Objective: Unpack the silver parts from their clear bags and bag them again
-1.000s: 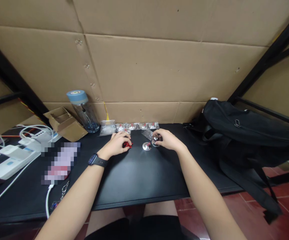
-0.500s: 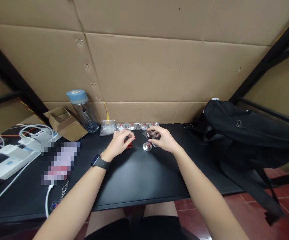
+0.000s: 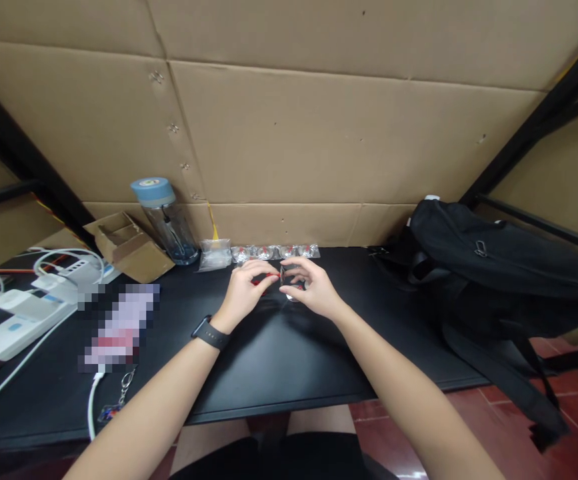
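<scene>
My left hand (image 3: 243,288) pinches the end of a red cord (image 3: 271,276) between thumb and fingers. Close beside it, my right hand (image 3: 319,288) grips a small shiny metal cymbal (image 3: 283,275) by its edge, turned nearly edge-on. The cord's tip meets the middle of this cymbal; whether it passes through, I cannot tell. Another metal cymbal (image 3: 289,296) lies on the black table under my right fingers, partly hidden. More red cord lies beneath my left fingers. Along the wall, several cymbals with red cord sit in clear bags (image 3: 265,253).
A stack of clear plastic bags (image 3: 215,255) lies beside a blue-lidded bottle (image 3: 173,233). An open cardboard box (image 3: 139,250), white power strips (image 3: 23,320) with cables and a blurred-out phone (image 3: 121,327) are at left. A black backpack (image 3: 499,267) occupies the right side.
My right hand has moved left with the cymbal, which has turned edge-on. My left hand has shifted slightly right, so the red cord and cymbal now meet.
</scene>
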Motion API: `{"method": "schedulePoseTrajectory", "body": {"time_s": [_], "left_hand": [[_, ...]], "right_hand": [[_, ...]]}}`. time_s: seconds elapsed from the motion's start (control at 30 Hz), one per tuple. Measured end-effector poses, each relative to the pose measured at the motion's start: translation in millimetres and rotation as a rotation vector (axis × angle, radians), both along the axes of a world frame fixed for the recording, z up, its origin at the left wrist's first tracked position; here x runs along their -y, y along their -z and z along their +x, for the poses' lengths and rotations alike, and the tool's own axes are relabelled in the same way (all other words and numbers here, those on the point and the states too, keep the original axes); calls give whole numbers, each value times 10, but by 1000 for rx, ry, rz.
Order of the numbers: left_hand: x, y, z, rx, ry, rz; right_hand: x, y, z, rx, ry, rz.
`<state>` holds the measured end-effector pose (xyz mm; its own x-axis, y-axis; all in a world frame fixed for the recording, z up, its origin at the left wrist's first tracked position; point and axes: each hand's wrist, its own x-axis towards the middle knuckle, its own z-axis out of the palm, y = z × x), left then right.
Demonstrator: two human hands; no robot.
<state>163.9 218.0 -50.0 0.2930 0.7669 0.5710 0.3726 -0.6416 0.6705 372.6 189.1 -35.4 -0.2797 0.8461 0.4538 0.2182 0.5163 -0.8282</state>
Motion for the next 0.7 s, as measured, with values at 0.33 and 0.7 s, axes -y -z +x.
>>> {"method": "schedulePoseTrajectory", "body": {"time_s": [0.33,0.7], "left_hand": [[126,-45,54,-138,-207,77],[194,-110,36,-258,-256,197]], "right_hand": [[23,9,-47,-28,-11,-25],[33,18,-62,24,38,25]]}}
